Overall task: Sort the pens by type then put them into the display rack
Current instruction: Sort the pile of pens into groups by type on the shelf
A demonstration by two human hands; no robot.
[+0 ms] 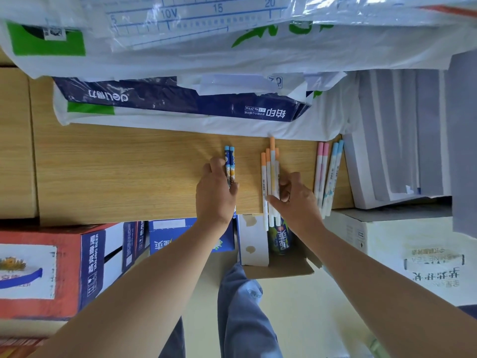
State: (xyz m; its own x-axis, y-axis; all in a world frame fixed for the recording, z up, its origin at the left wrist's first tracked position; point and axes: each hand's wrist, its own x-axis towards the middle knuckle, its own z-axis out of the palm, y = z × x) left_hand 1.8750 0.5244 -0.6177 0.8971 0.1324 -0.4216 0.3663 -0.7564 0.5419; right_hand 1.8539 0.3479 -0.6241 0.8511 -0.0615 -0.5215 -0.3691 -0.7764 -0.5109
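Sorting stage: the left hand (pixel 216 189) curls round two blue patterned pens (pixel 229 161) on the shelf (pixel 129 164); at their three o'clock the right hand (pixel 296 200) pinches the orange-capped pens (pixel 271 166). Farther toward three, pastel pens (pixel 326 171) lie apart. The next move is likely squaring each group, with no rack in view.

Both forearms stretched forward; left grip (pixel 216 192) fingers curled, right grip (pixel 296 200) thumb pinching

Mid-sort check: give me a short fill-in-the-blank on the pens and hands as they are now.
1. The left hand holds the blue patterned pens, which number ____.
2. The right hand grips the orange-capped pens on the ____ shelf.
3. Counting pen groups left to right, the pink-capped pens are the ____.
Missing words: two; wooden; third.
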